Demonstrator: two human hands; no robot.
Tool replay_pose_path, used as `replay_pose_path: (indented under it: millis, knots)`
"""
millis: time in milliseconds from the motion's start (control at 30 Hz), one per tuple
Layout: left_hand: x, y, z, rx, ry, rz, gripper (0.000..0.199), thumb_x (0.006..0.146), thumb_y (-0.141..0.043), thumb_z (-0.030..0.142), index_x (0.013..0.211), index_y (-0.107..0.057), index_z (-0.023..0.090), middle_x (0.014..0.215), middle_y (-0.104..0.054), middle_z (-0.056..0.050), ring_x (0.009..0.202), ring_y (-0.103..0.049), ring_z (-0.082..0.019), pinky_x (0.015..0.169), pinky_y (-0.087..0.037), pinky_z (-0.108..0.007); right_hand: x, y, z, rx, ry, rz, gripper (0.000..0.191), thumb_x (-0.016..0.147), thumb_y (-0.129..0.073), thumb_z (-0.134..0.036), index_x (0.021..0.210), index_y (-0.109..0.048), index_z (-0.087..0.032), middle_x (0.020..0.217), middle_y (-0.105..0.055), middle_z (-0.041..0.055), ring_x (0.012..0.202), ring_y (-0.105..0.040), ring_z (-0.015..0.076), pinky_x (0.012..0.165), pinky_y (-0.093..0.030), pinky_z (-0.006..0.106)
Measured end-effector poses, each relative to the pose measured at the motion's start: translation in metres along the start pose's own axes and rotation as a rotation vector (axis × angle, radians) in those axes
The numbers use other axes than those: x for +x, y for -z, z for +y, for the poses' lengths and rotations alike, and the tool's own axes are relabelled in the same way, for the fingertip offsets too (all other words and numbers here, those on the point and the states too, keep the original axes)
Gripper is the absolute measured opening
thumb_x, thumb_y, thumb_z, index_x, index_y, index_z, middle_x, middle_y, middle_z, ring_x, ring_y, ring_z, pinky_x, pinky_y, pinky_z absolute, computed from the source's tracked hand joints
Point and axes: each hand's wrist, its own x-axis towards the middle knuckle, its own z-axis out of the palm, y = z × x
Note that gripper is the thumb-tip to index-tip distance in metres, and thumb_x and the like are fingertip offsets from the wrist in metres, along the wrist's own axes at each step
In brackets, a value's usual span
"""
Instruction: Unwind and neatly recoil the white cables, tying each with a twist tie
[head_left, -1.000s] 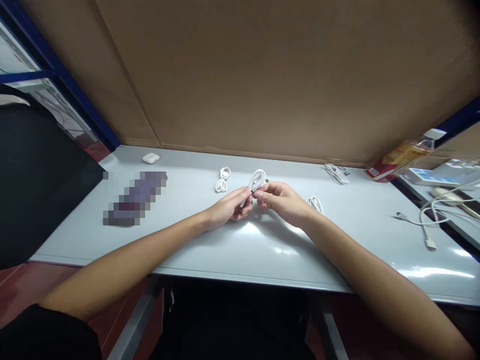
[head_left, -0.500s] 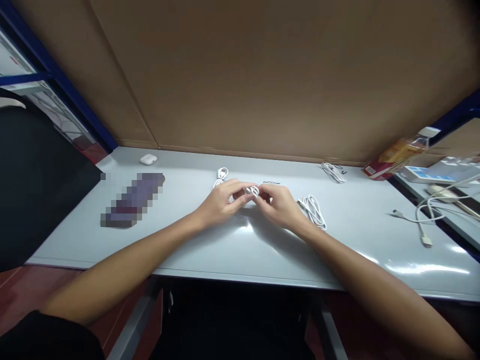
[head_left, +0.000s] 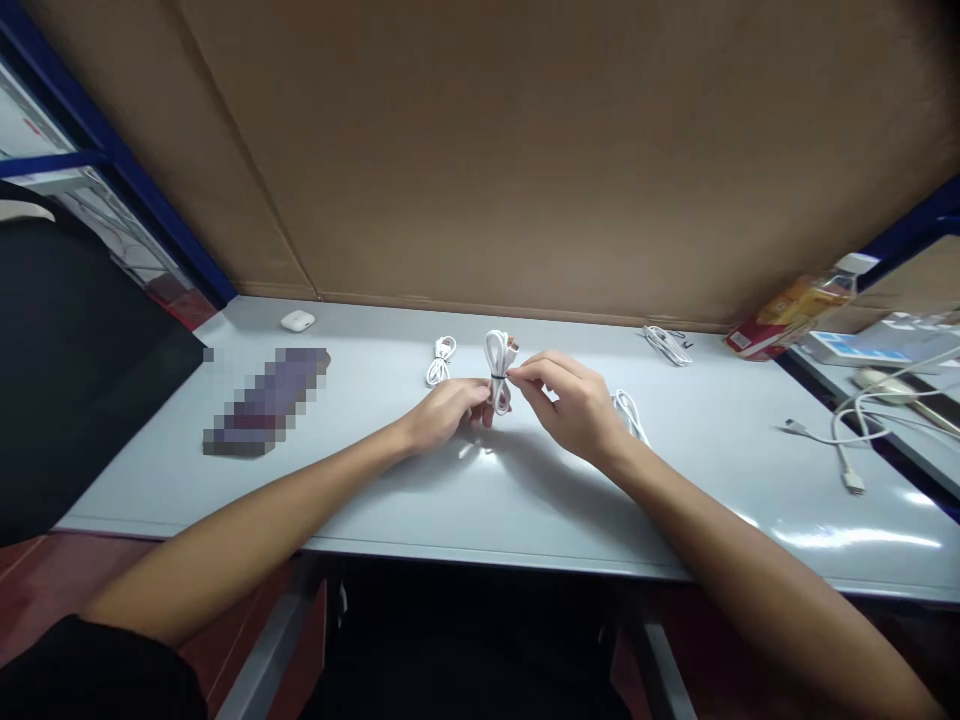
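Note:
A white cable bundle (head_left: 497, 352) stands upright between my hands, with a dark tie around its middle. My left hand (head_left: 446, 412) grips its lower part between thumb and fingers. The fingertips of my right hand (head_left: 566, 400) are pinched together at the tie, on the bundle's right side. Just left of the held bundle, a second tied white cable (head_left: 439, 362) lies on the grey table (head_left: 420, 510). Partly hidden behind my right hand is a coiled white cable (head_left: 631, 415).
Further right lie another white cable bundle (head_left: 667, 345), a tilted drink bottle (head_left: 795, 308) and loose white cables (head_left: 840, 442). At the left are a white earphone case (head_left: 298, 320) and a pixelated dark object (head_left: 270, 405). A brown panel (head_left: 525, 160) stands behind the table.
The held cable bundle has turned upright, showing its loops and tie. My left hand has moved slightly down, and my right hand has shifted right, covering more of the coiled cable.

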Motion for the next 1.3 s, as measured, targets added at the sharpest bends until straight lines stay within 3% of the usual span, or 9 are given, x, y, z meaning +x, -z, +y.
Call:
replay_pose_path:
  millis: [200, 367, 633, 733, 833, 1000, 1133, 1300]
  knots:
    - [-0.001, -0.008, 0.006, -0.056, 0.077, 0.053, 0.045, 0.1, -0.045, 0.052, 0.077, -0.06, 0.017, 0.069, -0.057, -0.001, 0.062, -0.053, -0.014, 0.062, -0.042, -0.028, -0.004, -0.005, 0.019, -0.134, 0.045, -0.079, 0.028, 0.107, -0.045, -0.022, 0.096, -0.071, -0.024, 0.092, -0.072, 0.0086, 0.082, -0.064, 0.0228, 0.076, -0.054, 0.039]
    - [-0.002, -0.008, 0.01, -0.23, 0.245, 0.095, 0.044, 0.097, -0.049, 0.049, 0.067, -0.056, 0.018, 0.057, -0.053, -0.001, 0.052, -0.046, -0.012, 0.051, -0.034, -0.026, -0.003, -0.004, 0.022, -0.276, 0.193, -0.189, 0.034, 0.107, -0.041, -0.017, 0.101, -0.073, -0.025, 0.089, -0.072, 0.0088, 0.078, -0.061, 0.0239, 0.074, -0.051, 0.041]
    - [-0.002, -0.003, 0.013, -0.542, 0.367, 0.106, 0.035, 0.09, -0.049, 0.032, 0.057, -0.045, 0.02, 0.044, -0.037, 0.003, 0.042, -0.027, -0.008, 0.046, -0.025, -0.024, 0.0, 0.001, 0.016, -0.359, 0.306, -0.27, 0.036, 0.108, -0.039, -0.017, 0.104, -0.074, -0.025, 0.086, -0.071, 0.0081, 0.076, -0.058, 0.0236, 0.068, -0.047, 0.041]
    - [-0.003, 0.002, 0.011, -0.321, 0.367, 0.12, 0.035, 0.09, -0.048, 0.034, 0.058, -0.05, 0.02, 0.047, -0.044, 0.001, 0.042, -0.034, -0.01, 0.047, -0.027, -0.025, 0.0, 0.0, 0.017, -0.34, 0.327, -0.285, 0.037, 0.107, -0.039, -0.013, 0.103, -0.073, -0.025, 0.088, -0.071, 0.0082, 0.075, -0.057, 0.023, 0.068, -0.046, 0.04]
    - [-0.005, 0.003, 0.008, 0.072, 0.252, 0.083, 0.038, 0.093, -0.046, 0.036, 0.061, -0.056, 0.019, 0.052, -0.053, 0.0, 0.048, -0.046, -0.012, 0.051, -0.033, -0.027, -0.002, -0.003, 0.017, -0.301, 0.292, -0.283, 0.035, 0.104, -0.041, -0.009, 0.094, -0.071, -0.024, 0.086, -0.071, 0.0078, 0.073, -0.055, 0.0217, 0.068, -0.043, 0.038]
    - [-0.01, -0.006, 0.004, 0.615, 0.108, 0.051, 0.045, 0.092, -0.052, 0.04, 0.053, -0.043, 0.019, 0.049, -0.044, 0.003, 0.048, -0.038, -0.011, 0.053, -0.024, -0.029, -0.007, -0.01, 0.015, -0.287, 0.173, -0.421, 0.029, 0.095, -0.051, -0.004, 0.077, -0.066, -0.019, 0.074, -0.064, 0.0048, 0.068, -0.051, 0.018, 0.067, -0.037, 0.033]
    - [-0.01, -0.009, 0.002, 0.719, 0.08, 0.129, 0.038, 0.09, -0.057, 0.045, 0.063, -0.048, 0.02, 0.057, -0.056, 0.003, 0.055, -0.048, -0.013, 0.056, -0.029, -0.029, -0.007, -0.009, 0.012, -0.282, 0.069, -0.502, 0.025, 0.091, -0.053, -0.002, 0.078, -0.069, -0.017, 0.079, -0.068, 0.0064, 0.072, -0.054, 0.0177, 0.068, -0.036, 0.031]
    - [-0.01, -0.011, 0.003, 0.733, 0.102, 0.192, 0.025, 0.082, -0.063, 0.042, 0.071, -0.052, 0.022, 0.064, -0.063, 0.003, 0.059, -0.053, -0.015, 0.058, -0.033, -0.03, -0.005, -0.008, 0.009, -0.266, 0.055, -0.504, 0.026, 0.094, -0.054, -0.004, 0.079, -0.071, -0.018, 0.078, -0.07, 0.0062, 0.073, -0.056, 0.0192, 0.072, -0.039, 0.032]
